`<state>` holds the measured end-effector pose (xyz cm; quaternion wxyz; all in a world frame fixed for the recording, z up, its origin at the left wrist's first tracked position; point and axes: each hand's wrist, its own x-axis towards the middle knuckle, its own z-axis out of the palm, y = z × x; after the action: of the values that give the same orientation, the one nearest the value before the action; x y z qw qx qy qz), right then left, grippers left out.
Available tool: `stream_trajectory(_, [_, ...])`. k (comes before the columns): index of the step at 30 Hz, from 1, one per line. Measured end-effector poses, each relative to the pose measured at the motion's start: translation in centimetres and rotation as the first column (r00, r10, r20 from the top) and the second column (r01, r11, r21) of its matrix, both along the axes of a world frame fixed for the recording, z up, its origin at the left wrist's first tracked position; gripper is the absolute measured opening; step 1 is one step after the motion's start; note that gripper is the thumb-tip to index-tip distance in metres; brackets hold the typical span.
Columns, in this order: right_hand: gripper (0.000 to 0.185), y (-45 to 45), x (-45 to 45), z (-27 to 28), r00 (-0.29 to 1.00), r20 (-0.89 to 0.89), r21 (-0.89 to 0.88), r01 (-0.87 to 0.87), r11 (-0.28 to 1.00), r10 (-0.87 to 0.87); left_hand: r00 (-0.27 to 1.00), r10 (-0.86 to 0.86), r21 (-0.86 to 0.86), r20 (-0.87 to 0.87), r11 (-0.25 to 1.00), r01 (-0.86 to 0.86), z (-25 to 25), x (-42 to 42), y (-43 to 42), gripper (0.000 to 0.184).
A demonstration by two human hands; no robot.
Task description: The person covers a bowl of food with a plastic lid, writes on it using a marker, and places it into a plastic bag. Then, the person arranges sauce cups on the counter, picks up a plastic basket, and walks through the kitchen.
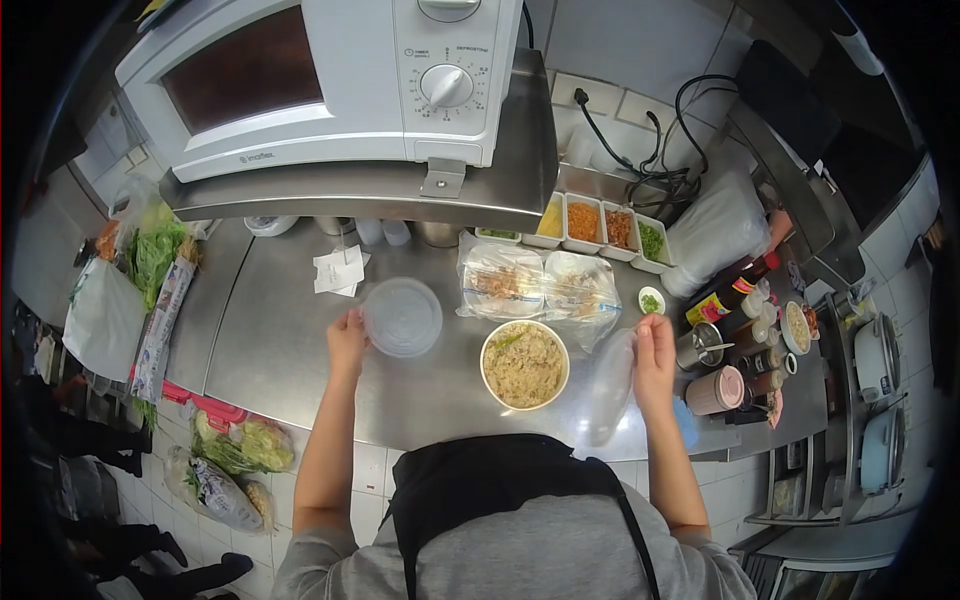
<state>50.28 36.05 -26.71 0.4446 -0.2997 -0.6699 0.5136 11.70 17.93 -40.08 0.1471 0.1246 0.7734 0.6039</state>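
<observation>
A round translucent lid (402, 317) is pinched at its left edge by my left hand (346, 343), just above the steel counter. My right hand (655, 350) has its fingers pressed together at the edge of a clear plastic sheet or bag (612, 385), which hangs to its left. Between the two hands stands a round white bowl (484, 376) filled with rice-like food (524, 366), uncovered. Behind the bowl lie two plastic-wrapped packs (505, 283) of food. A small white dish (651, 300) with chopped greens sits just beyond my right hand.
A microwave (360, 80) rests on a steel shelf (400, 197) over the counter (290, 350). Topping trays (583, 222) line the back. Bottles (735, 290) and jars crowd the right. Paper slips (340, 270) lie left; bagged vegetables (157, 250) are farther left. Another person's legs show lower left.
</observation>
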Motion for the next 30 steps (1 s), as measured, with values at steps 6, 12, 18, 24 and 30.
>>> stream_trajectory(6, [0.019,-1.0,-0.7,-4.9,0.947,0.261,-0.343,-0.092,0.935,0.189,0.744,-0.190,-0.181,-0.640,0.979,0.094,-1.2,6.7,1.9,0.042])
stream_trajectory(12, [0.016,-3.0,-9.3,-3.8,0.927,0.374,0.417,-0.175,0.892,0.007,0.711,-0.537,0.421,0.455,0.833,0.359,2.1,13.5,4.8,0.043])
stream_trajectory(18, [0.016,-1.5,-9.7,-3.8,0.800,0.551,0.456,-0.048,0.889,-0.239,0.874,-0.467,0.091,-0.131,0.873,0.480,3.4,16.2,7.0,0.033])
stream_trajectory(24, [0.021,-0.1,-7.5,-6.5,0.832,0.500,0.469,-0.028,0.883,-0.239,0.816,-0.477,-0.064,-0.326,0.873,0.484,4.1,16.4,8.9,0.021])
stream_trajectory(30, [0.045,-0.9,-7.5,-7.1,0.802,0.583,0.402,-0.150,0.903,-0.126,0.744,-0.576,-0.183,-0.340,0.816,0.548,3.9,15.5,9.1,0.020])
